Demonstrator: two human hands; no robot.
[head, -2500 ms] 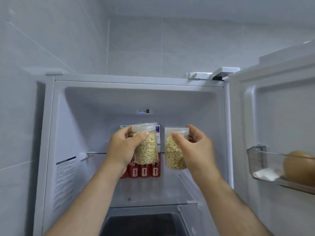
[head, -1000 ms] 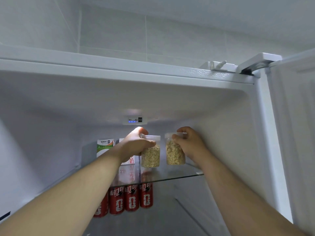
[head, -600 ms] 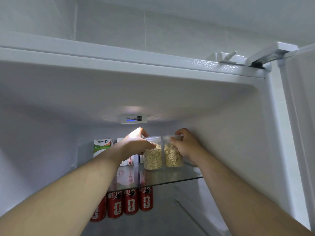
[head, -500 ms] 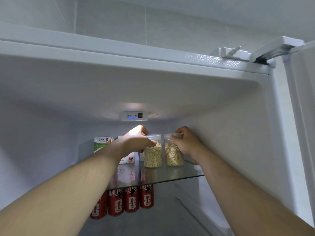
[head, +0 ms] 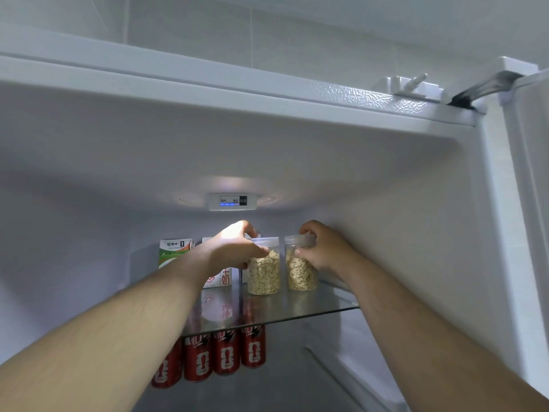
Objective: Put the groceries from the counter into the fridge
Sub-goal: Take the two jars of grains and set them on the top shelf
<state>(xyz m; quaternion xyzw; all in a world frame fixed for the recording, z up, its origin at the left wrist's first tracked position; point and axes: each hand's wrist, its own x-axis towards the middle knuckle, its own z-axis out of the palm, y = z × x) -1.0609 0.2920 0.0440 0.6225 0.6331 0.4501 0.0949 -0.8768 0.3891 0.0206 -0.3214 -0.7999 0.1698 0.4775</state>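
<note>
Two clear cylinders toward the glass shelf's [head: 322, 301] right edge: left hand [head: 234, 248] clasps left oat jar [head: 263, 276], right hand [head: 325, 248] right oat jar [head: 300, 275].

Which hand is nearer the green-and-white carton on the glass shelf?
Left. The left hand, gripping a clear plastic oat jar, is just right of the green-and-white carton; the right hand grips the second jar farther right.
</note>
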